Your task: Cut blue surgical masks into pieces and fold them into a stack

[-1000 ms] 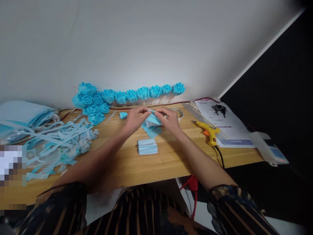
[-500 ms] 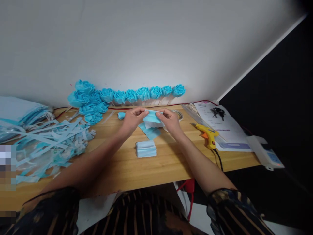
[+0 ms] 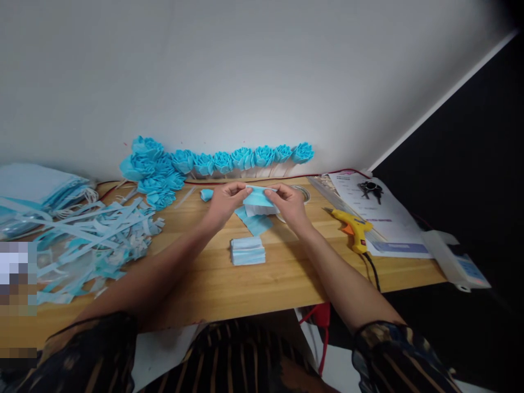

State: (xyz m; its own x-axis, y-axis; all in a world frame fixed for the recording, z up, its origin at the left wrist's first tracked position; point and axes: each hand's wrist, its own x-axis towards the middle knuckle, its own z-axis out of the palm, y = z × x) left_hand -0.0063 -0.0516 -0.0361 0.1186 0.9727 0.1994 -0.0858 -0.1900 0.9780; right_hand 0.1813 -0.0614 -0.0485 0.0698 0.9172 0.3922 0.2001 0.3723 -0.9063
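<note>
Between both hands I hold a light blue piece of mask fabric (image 3: 258, 196), its white lower layer hanging below the blue. My left hand (image 3: 228, 203) pinches its left upper corner, thumb on top. The right upper corner is pinched by my right hand (image 3: 290, 203). Under the held piece, another blue fabric piece (image 3: 257, 225) lies flat on the wooden table (image 3: 196, 278). Nearer to me sits a neat stack of blue fabric pieces (image 3: 248, 251). A small rolled blue piece (image 3: 206, 195) is just left of my left hand.
Blue fabric flowers (image 3: 223, 162) on sticks lean along the wall, with several heaped at left. Cut strips (image 3: 102, 240) and a pile of masks (image 3: 41, 188) cover the left side. A yellow glue gun (image 3: 355, 229), papers (image 3: 393, 229) and keys (image 3: 371, 191) lie right.
The whole view has shifted slightly, so everything sits a little further right. Both hands keep their pinch on the fabric piece, with hardly any movement.
</note>
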